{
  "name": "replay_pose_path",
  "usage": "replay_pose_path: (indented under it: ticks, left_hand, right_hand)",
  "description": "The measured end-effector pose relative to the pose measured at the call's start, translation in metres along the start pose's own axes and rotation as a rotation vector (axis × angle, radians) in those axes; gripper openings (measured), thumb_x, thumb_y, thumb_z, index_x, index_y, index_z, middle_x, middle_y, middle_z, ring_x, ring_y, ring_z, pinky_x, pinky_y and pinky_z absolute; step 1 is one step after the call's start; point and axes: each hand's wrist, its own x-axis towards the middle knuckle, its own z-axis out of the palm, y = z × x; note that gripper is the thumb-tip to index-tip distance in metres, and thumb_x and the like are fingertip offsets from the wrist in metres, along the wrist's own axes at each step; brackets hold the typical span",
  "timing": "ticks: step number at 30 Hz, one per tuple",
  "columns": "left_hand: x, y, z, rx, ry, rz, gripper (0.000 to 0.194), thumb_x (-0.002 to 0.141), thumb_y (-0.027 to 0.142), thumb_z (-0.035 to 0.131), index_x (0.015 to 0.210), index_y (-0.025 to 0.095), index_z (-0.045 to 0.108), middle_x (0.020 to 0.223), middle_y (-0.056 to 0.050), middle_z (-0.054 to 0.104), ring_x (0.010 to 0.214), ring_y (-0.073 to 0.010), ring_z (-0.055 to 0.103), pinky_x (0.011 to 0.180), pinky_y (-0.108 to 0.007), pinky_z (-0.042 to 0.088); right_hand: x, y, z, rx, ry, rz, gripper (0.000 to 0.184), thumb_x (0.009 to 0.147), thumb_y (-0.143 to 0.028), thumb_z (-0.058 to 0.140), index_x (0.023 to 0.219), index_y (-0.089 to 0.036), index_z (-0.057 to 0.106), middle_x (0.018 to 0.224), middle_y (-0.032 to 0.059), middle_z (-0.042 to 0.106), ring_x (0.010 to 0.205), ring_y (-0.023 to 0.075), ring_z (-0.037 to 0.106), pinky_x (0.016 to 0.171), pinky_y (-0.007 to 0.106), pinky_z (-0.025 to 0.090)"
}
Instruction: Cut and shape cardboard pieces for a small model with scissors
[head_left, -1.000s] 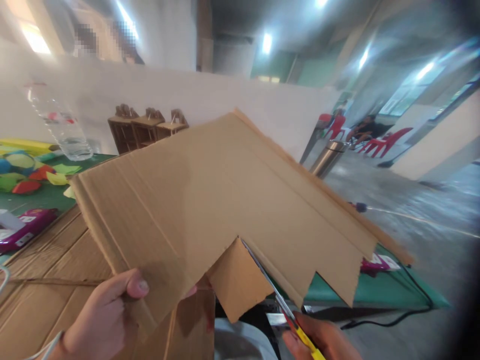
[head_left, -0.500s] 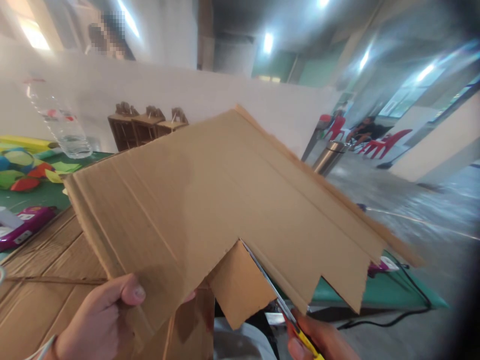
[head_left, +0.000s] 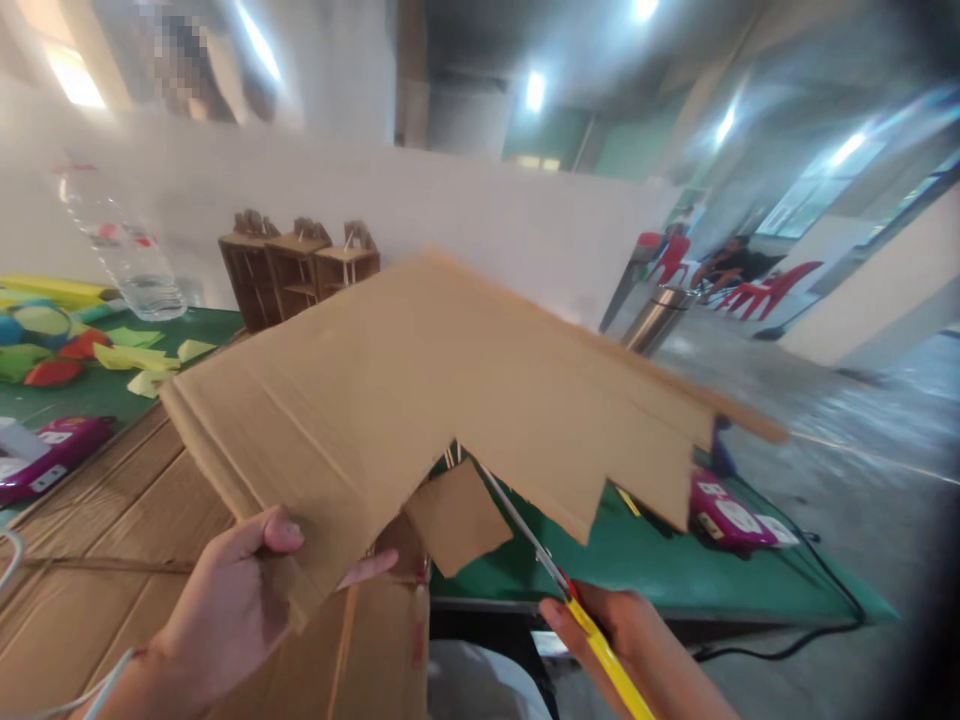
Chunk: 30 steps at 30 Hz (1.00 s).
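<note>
A large brown cardboard sheet (head_left: 420,370) with a jagged, notched near edge is held up at a tilt. My left hand (head_left: 247,570) grips its lower left corner, thumb on top and fingers underneath. My right hand (head_left: 600,620) is closed round the yellow handle of a pair of scissors (head_left: 551,565), whose blades point up and left into the notch in the sheet. Below that notch hangs a smaller squarish cardboard piece (head_left: 461,520). Whether its left side is joined to the sheet cannot be made out.
More cardboard (head_left: 105,540) lies under my left hand on the green table (head_left: 660,580). Purple-and-white devices sit at left (head_left: 60,455) and right (head_left: 735,515). A water bottle (head_left: 131,250), coloured paper pieces (head_left: 67,350), small cardboard shelves (head_left: 300,265) and a metal flask (head_left: 656,320) stand beyond.
The sheet has tilted and shifted left. A gap now shows between the smaller piece and the notch. My right hand and the scissors have drawn slightly up, and the left hand has risen a little.
</note>
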Motion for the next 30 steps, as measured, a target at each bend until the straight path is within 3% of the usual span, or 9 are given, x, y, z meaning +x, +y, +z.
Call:
replay_pose_path:
  ticks: [4,10,16,19,26,30]
  left_hand:
    - [0.005,0.008,0.013,-0.069,0.029,0.06,0.077,0.065,0.01,0.045,0.141,-0.001,0.036,0.117,-0.024,0.07,0.118,-0.0424,0.059,0.104,-0.069,0.036]
    - [0.011,0.011,0.01,-0.158,0.042,0.092,0.072,0.063,0.005,0.044,0.134,0.01,0.049,0.114,-0.012,0.074,0.126,-0.0335,0.056,0.114,-0.062,0.027]
    - [0.01,0.009,-0.003,-0.038,-0.09,0.029,0.053,0.061,0.01,0.048,0.11,0.006,0.068,0.109,-0.013,0.075,0.121,-0.0348,0.06,0.114,-0.055,0.032]
    - [0.013,0.009,-0.012,0.077,-0.156,-0.026,0.041,0.061,0.016,0.055,0.095,0.003,0.075,0.106,-0.018,0.075,0.114,-0.0375,0.064,0.113,-0.05,0.035]
    - [0.008,0.009,-0.011,0.152,-0.172,-0.02,0.043,0.059,0.019,0.06,0.095,0.003,0.078,0.108,-0.019,0.074,0.113,-0.0368,0.065,0.111,-0.045,0.039]
    - [0.005,0.011,-0.007,0.2,-0.173,0.013,0.042,0.056,0.02,0.062,0.092,0.005,0.078,0.105,-0.017,0.076,0.118,-0.0392,0.061,0.11,-0.045,0.04]
  right_hand:
    - [0.019,0.008,-0.009,-0.218,-0.065,0.101,0.04,0.083,-0.053,0.05,0.06,-0.021,0.055,0.052,0.0013,0.056,0.051,0.0178,0.051,0.05,0.026,0.035]
    - [0.052,0.019,-0.033,-0.422,-0.039,0.18,0.045,0.082,-0.067,0.046,0.069,-0.024,0.054,0.06,0.0037,0.063,0.058,0.0226,0.057,0.057,0.03,0.039]
    - [0.076,0.044,-0.039,-0.573,0.05,0.186,0.037,0.087,-0.057,0.046,0.079,-0.024,0.061,0.072,0.0097,0.071,0.072,0.032,0.068,0.059,0.034,0.042]
    - [0.081,0.055,-0.038,-0.575,0.095,0.176,0.036,0.085,-0.055,0.053,0.086,-0.022,0.065,0.077,0.0111,0.074,0.074,0.0332,0.069,0.059,0.034,0.044]
    - [0.088,0.067,-0.043,-0.441,0.038,0.041,0.034,0.081,-0.033,0.058,0.106,-0.011,0.068,0.103,0.0186,0.073,0.095,0.0326,0.069,0.082,0.04,0.051]
    - [0.084,0.058,-0.049,-0.428,0.071,-0.015,0.033,0.086,-0.038,0.054,0.105,-0.014,0.066,0.104,0.0155,0.073,0.099,0.0316,0.067,0.089,0.043,0.05]
